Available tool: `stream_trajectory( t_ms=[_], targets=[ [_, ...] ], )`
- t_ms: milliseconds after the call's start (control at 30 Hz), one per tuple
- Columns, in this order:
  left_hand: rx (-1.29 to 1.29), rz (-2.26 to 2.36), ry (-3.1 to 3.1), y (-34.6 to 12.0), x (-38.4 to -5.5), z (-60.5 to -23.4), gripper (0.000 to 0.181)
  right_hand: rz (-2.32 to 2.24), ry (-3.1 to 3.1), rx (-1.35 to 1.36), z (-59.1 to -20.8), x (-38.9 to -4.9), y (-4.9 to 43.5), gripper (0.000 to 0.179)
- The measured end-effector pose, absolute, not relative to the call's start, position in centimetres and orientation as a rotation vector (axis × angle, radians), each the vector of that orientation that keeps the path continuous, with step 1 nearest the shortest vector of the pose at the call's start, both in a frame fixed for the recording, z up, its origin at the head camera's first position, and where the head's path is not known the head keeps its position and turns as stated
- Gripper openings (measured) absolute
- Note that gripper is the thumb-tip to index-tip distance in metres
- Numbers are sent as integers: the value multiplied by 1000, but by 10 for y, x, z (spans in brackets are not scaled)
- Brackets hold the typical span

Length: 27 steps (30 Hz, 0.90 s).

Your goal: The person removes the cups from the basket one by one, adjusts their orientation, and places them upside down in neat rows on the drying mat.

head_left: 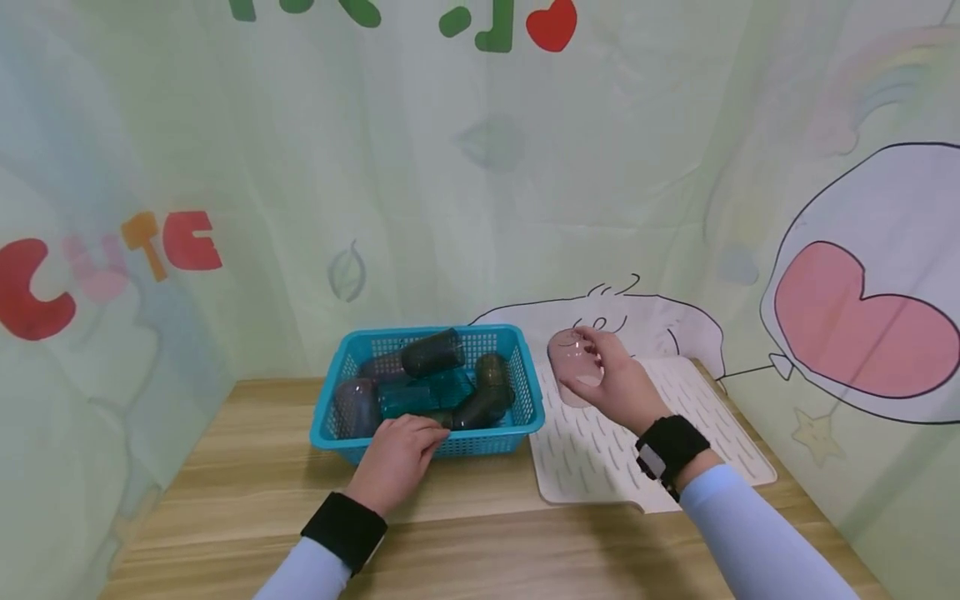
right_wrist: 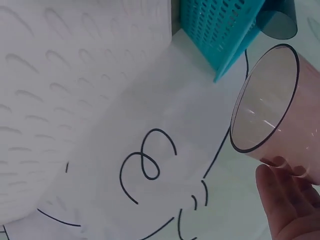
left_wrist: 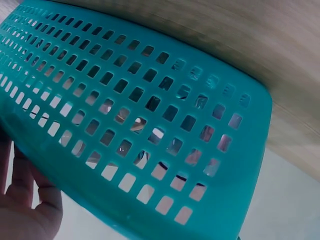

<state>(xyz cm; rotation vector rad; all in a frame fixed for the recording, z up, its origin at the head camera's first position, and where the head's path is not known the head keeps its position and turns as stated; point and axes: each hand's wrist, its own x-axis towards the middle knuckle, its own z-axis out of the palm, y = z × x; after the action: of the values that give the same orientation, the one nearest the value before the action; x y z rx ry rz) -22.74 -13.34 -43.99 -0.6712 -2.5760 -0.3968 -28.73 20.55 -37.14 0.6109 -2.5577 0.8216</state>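
Observation:
In the head view my right hand holds a clear pink cup above the back left of a white ribbed mat, thumb and fingers at its side. The right wrist view shows the open mouth of the pink cup, with fingertips against its wall. My left hand grips the front rim of a blue plastic basket, fingers bent over the edge. Inside the basket several tinted cups lie in a jumble, among them a teal cup and a dark grey cup.
A wooden tabletop carries the basket and, to its right, the mat. Printed cloth hangs close behind the table and along both sides. The basket's right wall stands near the mat's left edge.

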Motion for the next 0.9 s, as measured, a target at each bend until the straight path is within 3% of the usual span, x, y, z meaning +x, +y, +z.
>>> stream_trajectory(
  t_ms=[400, 900],
  targets=[
    [-665, -495, -2562, -136, -228, -443, 21, 1019, -2589, 357, -389, -328, 218, 75],
    [-673, -525, -2538, -137, -230, -448, 20, 1148, -2710, 191, -413, -369, 201, 74]
  ],
)
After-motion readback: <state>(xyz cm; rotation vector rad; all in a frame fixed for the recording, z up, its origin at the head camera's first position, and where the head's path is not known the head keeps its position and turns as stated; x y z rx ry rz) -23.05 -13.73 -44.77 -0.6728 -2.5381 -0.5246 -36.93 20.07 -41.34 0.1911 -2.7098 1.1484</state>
